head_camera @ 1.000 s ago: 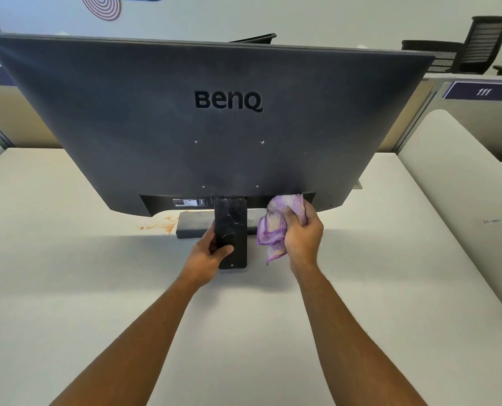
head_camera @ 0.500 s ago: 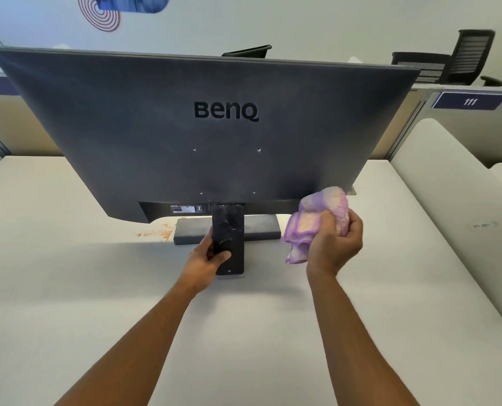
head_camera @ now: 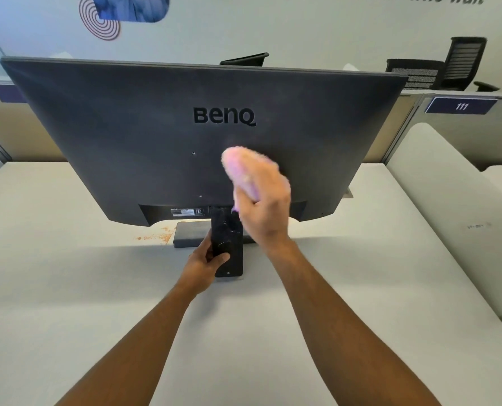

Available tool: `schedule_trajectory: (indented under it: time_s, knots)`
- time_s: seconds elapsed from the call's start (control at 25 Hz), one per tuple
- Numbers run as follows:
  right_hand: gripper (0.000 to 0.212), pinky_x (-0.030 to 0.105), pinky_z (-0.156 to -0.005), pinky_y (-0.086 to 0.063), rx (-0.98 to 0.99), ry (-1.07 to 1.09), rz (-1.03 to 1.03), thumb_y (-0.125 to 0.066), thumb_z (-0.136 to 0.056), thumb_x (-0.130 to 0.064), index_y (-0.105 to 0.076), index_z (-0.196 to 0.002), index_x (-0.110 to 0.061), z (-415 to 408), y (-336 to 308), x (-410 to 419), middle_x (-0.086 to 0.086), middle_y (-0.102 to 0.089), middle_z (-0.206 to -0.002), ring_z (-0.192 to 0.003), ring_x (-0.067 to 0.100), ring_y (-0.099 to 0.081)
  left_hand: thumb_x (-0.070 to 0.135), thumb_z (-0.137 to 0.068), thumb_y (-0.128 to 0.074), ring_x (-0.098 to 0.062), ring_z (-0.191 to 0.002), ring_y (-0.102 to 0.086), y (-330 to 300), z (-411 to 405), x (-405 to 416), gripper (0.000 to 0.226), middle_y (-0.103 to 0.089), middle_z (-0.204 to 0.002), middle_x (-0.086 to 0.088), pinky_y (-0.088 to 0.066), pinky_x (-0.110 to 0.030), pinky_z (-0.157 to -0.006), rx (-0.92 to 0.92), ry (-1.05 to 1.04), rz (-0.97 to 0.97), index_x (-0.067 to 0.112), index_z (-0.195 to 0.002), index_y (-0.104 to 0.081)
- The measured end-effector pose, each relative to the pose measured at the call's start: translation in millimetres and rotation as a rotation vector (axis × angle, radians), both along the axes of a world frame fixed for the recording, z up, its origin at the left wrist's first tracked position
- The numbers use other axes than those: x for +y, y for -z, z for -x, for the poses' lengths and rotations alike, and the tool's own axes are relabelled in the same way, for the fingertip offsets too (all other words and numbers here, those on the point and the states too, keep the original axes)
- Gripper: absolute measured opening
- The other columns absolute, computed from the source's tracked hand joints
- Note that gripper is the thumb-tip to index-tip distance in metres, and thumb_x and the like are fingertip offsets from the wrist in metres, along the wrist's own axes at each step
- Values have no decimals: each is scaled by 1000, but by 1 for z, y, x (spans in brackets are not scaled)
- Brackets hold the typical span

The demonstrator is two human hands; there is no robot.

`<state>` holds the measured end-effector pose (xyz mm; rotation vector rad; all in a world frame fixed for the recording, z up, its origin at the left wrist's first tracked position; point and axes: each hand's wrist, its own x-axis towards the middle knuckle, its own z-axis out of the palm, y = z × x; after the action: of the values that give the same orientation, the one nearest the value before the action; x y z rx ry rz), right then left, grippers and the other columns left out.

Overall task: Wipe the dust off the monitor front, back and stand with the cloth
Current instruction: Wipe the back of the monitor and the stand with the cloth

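Monitors: one monitor stood with its dark grey back, marked BenQ, toward the camera.
Stands: one stand, a glossy black neck over a grey base on the desk.
Cloths: one pink-and-purple cloth, bunched and blurred, lay against the monitor's back below the logo.
Hands: two. The right hand was curled round the cloth and pressed it to the panel. The left hand gripped the stand's neck, thumb across its face.
Surface: the desk was pale grey, with an orange-brown stain just left of the base.
Room: a low partition carried a plate reading 111; two black mesh chairs stood behind it, and a spiral wall graphic showed at upper left.
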<state>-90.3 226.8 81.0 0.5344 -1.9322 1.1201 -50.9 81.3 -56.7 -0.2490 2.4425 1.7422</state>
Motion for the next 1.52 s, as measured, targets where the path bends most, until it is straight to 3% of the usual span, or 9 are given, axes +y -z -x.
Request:
schedule_trajectory:
  time_s: [0.16,0.24,0.48,0.72,0.96,1.08,1.2,1.32,1.52]
  knots:
    - [35,31,-88,-42,-184,-8,-461,-67,-83,-14,-68,-118,-18,-11,42,3,3,-68,-110,-101,22,-60,20,-94,-62,-12,-106,-60,2,1,0,62,-62,-120,9,-49,-21,-86,29,17,-16,33,-148,-33]
    - [33,40,-88,-48,-245,-16,-407,-63,-84,-13,-69,-117,-14,-19,51,14,5,-69,-111,-102,25,-61,17,-94,-63,-10,-103,-61,3,1,-1,63,-63,-117,11,-51,-17,-82,36,15,-38,33,-147,-34]
    - [29,5,-85,-40,-49,232,119,-55,-79,-7,-65,-107,-4,-27,39,54,12,-62,-96,-90,19,-56,18,-95,-62,-12,-107,-57,7,2,-2,66,-59,-121,9,-49,-36,-97,25,19,-19,40,-148,-29]
    - [31,28,-80,-44,51,202,-297,-60,-87,-2,-72,-113,-16,-18,50,3,1,-62,-98,-88,23,-61,20,-95,-62,-14,-107,-63,8,1,-1,59,-65,-119,7,-51,-34,-95,41,3,-68,33,-147,-36]
    - [41,35,-76,-55,-258,163,-667,-67,-80,-6,-70,-119,-20,-33,71,-25,6,-68,-113,-96,28,-64,25,-96,-60,-14,-100,-66,8,-5,8,39,-68,-110,12,-57,-25,-83,152,-69,-54,24,-134,-54]
    - [39,39,-84,-52,-658,78,-845,-56,-93,-22,-56,-131,-33,-36,61,-23,3,-60,-127,-110,29,-59,24,-95,-61,-15,-100,-66,9,-4,4,30,-68,-104,16,-56,-21,-78,148,-63,-21,29,-125,-58]
    - [36,24,-67,-45,-641,50,-671,-42,-98,-25,-60,-129,-29,-43,54,-9,2,-62,-113,-97,26,-61,27,-94,-63,-16,-110,-64,10,-6,1,39,-68,-118,10,-54,-33,-93,143,-48,-54,32,-131,-55]
    - [33,30,-74,-52,-280,232,-391,-53,-87,-13,-69,-116,-11,-43,47,5,11,-67,-104,-95,27,-62,36,-94,-60,-13,-126,-48,19,-15,-11,50,-52,-142,7,-42,-38,-104,129,-105,133,35,-141,-45]
    - [41,44,-81,-55,-408,258,-539,-61,-84,-9,-64,-125,-13,-32,56,-14,9,-64,-113,-103,29,-61,46,-98,-47,-21,-142,-32,44,-39,-47,54,-35,-155,3,-29,-36,-112,154,3,651,31,-148,-35]
